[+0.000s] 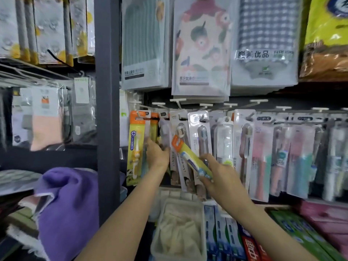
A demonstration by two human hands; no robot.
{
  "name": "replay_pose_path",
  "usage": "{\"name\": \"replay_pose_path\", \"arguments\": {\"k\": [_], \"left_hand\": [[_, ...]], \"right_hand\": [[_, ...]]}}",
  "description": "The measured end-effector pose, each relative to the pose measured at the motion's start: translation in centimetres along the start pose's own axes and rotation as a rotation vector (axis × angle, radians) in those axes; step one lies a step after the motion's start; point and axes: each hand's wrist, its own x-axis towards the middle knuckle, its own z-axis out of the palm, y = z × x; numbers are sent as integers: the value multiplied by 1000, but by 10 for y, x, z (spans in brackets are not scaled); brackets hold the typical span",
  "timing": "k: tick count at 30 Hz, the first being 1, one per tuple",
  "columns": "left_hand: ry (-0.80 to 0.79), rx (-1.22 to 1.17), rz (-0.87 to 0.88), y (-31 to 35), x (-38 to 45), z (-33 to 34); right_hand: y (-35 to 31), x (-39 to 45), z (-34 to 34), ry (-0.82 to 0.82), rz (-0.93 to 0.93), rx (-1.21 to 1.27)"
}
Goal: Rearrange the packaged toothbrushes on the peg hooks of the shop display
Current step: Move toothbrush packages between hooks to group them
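Observation:
Packaged toothbrushes hang in a row on white peg hooks (205, 105) across the dark display panel. My right hand (218, 176) grips a yellow and orange children's toothbrush pack (190, 157), off the hooks and tilted with its orange top up-left. My left hand (157, 155) reaches among the hanging packs, fingers around a clear pack (164, 132) beside the orange-topped yellow pack (136, 146) at the row's left end. White LMK packs (200, 132) hang behind my right hand. Pink and teal packs (263, 162) continue to the right.
A grey upright post (107, 110) stands left of the toothbrushes. Bagged towels (201, 46) hang above the hooks. Below sit a clear bin of cloth (178, 230), toothpaste boxes (222, 234) and green boxes (301, 236). A purple towel (67, 208) lies at lower left.

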Motion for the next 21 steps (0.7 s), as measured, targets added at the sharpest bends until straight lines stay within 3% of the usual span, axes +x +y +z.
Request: {"name": "replay_pose_path", "arguments": {"k": [4, 13, 21], "left_hand": [[-59, -39, -14, 1, -3, 8], [7, 50, 196, -4, -31, -17], [89, 113, 146, 5, -29, -48]], "right_hand": [[3, 1, 2, -1, 1, 23], [-2, 0, -1, -23, 21, 41], [-32, 21, 6, -9, 12, 127]]}}
